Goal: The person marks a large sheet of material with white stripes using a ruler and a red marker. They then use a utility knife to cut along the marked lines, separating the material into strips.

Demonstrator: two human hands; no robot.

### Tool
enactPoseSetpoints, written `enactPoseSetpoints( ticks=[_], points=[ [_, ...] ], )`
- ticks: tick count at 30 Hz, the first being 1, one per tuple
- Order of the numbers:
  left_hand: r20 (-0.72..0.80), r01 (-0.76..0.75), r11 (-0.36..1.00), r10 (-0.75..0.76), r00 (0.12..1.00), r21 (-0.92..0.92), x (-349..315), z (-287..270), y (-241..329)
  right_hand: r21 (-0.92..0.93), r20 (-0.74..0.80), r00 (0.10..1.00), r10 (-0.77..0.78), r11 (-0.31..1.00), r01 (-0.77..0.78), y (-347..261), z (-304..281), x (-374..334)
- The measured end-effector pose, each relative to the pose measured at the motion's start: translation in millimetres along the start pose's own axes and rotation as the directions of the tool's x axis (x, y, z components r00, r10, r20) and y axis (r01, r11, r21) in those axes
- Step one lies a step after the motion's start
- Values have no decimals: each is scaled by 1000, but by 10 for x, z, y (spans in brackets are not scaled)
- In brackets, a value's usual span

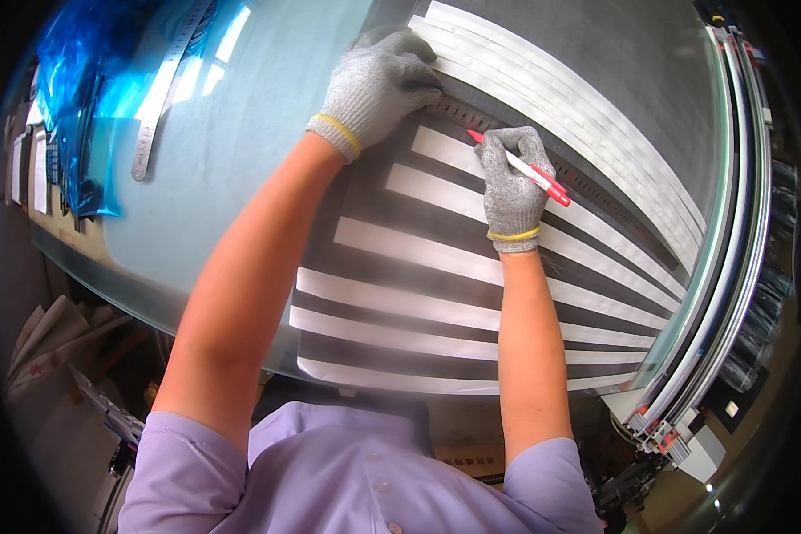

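Grey knit gloves with yellow cuffs cover both hands. My left hand has its fingers bent down over the near-left end of a long metal ruler, gripping it there. The ruler slants away to the right, between white strips. A white pen with red ends is held in my right hand. Its red tip points up and left, close to the ruler's edge; whether it touches cannot be told. Below the ruler, several white strips lie spaced apart on a dark surface.
White strips packed side by side lie beyond the ruler. Blue plastic film and another metal ruler are on the glass tabletop at left. A metal rail runs along the right edge. Folded paper stands lower left.
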State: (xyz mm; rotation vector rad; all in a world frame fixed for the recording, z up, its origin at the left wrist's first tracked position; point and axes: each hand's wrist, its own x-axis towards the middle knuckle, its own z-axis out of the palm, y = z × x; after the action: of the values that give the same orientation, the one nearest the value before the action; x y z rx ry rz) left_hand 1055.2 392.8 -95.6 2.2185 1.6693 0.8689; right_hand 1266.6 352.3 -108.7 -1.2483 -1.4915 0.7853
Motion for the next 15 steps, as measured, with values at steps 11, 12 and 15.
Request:
enactPoseSetpoints(
  ticks=[11, 12, 15],
  points=[
    [-12, 5, 1000, -5, 1000, 17, 2, 14, 6, 24, 11, 1000, 12, 1000, -12, -11, -4, 4],
    [-15, -3, 1000, 3, 1000, 11, 9, 16, -14, 14, 16, 1000, 1, 1000, -1, -9, -1, 12],
    [-6, -12, 1000, 12, 1000, -2, -3, 23, -29, -4, 52, 998, 42, 999, -42, -41, -38, 6]
  ],
)
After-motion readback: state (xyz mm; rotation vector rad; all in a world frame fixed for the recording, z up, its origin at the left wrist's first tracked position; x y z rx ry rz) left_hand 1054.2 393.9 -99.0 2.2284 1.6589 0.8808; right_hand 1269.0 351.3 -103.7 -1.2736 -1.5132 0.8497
